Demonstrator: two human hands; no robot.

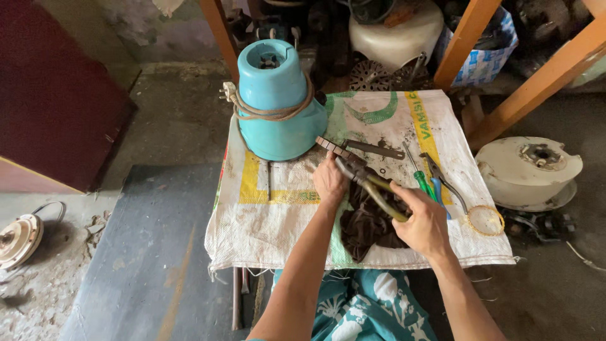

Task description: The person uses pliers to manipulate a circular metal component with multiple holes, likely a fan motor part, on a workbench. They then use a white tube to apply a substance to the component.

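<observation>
My right hand (424, 222) grips the yellow handles of a pair of pliers (369, 180), whose jaws point up and left toward my left hand (329, 181). My left hand is closed over something small at the plier jaws; what it holds is hidden. Both hands hover over a dark brown rag (368, 222) on a white woven sack (271, 215) spread over a small table. A turquoise mixer base (278, 104) with its cord wound round it stands at the sack's back left.
On the sack to the right lie a green-handled screwdriver (421, 180), a second pair of pliers (442, 180), a flat metal bar (372, 149) and a ring (485, 220). Orange wooden legs (536, 82) rise at the right. A white motor housing (527, 169) sits on the floor.
</observation>
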